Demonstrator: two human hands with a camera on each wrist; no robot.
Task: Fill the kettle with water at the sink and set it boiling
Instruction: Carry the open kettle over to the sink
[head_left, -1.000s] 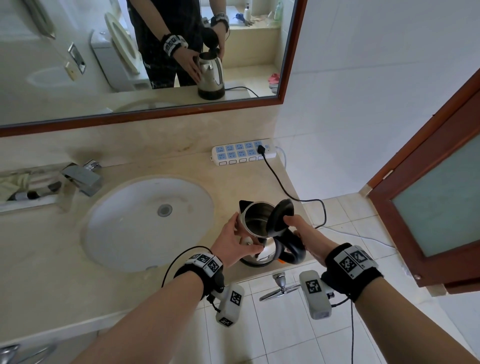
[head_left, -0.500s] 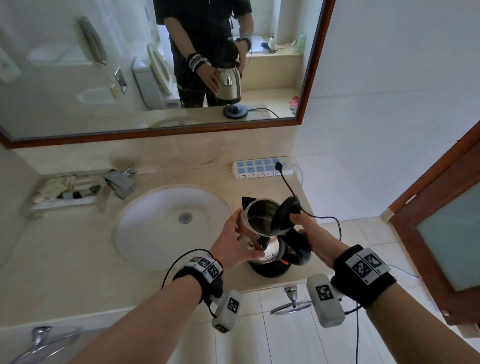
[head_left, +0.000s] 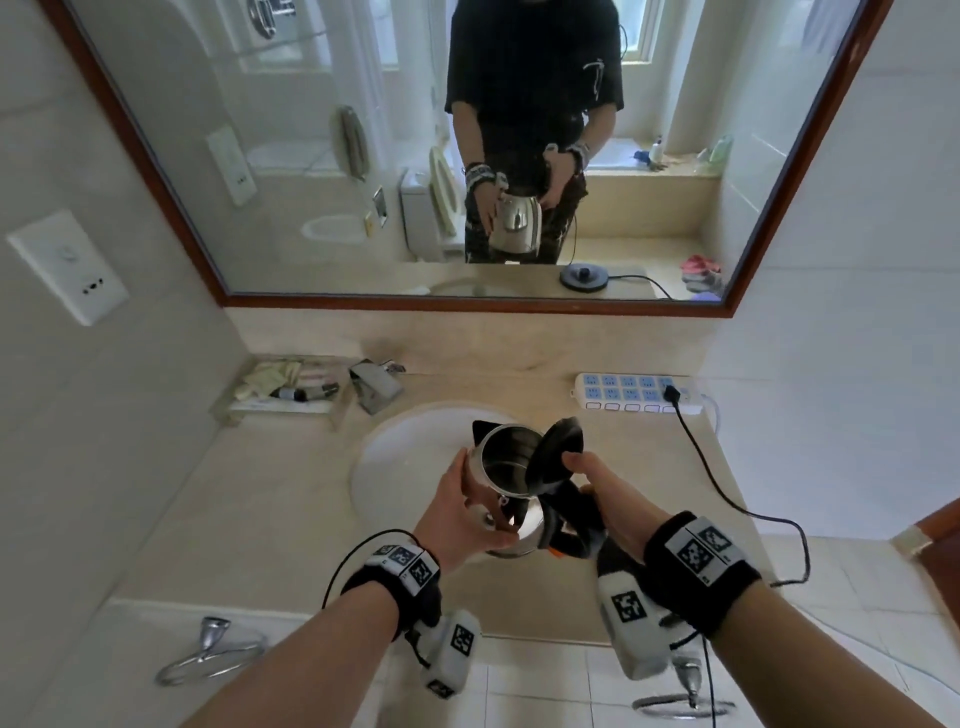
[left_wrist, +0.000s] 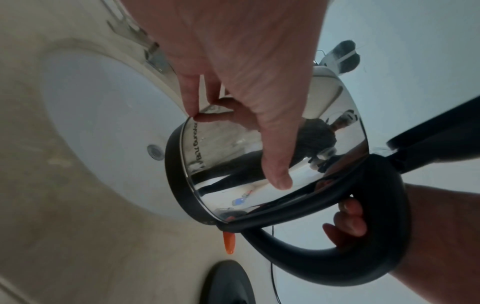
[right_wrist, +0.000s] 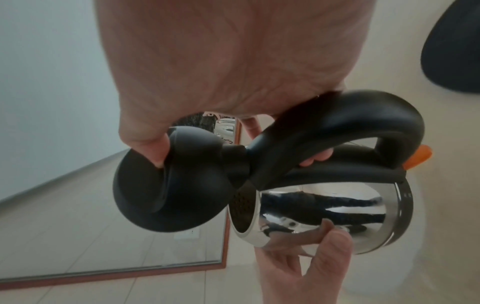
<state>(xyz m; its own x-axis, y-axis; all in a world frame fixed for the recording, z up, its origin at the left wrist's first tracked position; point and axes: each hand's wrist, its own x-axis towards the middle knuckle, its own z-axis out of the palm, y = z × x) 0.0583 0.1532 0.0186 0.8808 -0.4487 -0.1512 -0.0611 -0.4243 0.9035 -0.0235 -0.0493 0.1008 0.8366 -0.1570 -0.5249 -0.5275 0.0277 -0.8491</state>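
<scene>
I hold a steel kettle (head_left: 524, 525) (left_wrist: 233, 164) (right_wrist: 324, 205) in the air over the near right edge of the white sink basin (head_left: 400, 457) (left_wrist: 103, 102). Its black lid (head_left: 556, 457) (right_wrist: 168, 185) stands open and the inside looks empty. My left hand (head_left: 457, 514) (left_wrist: 233, 51) wraps the shiny body, thumb along its side. My right hand (head_left: 608, 493) (right_wrist: 221, 51) grips the black handle (left_wrist: 363, 257) (right_wrist: 337, 123), with the thumb against the lid. The black base (left_wrist: 228, 283) (right_wrist: 454, 51) lies on the counter below; my right wrist hides it in the head view.
A square chrome faucet (head_left: 376, 389) stands behind the basin at the left, beside a tray of toiletries (head_left: 285, 387). A white power strip (head_left: 634, 395) lies at the back right with the black cord (head_left: 727, 499) running to the counter's right edge. A mirror (head_left: 467, 156) hangs above.
The kettle has come up off its base and moved left toward the basin, both hands keeping their hold. The head view has tilted up.
</scene>
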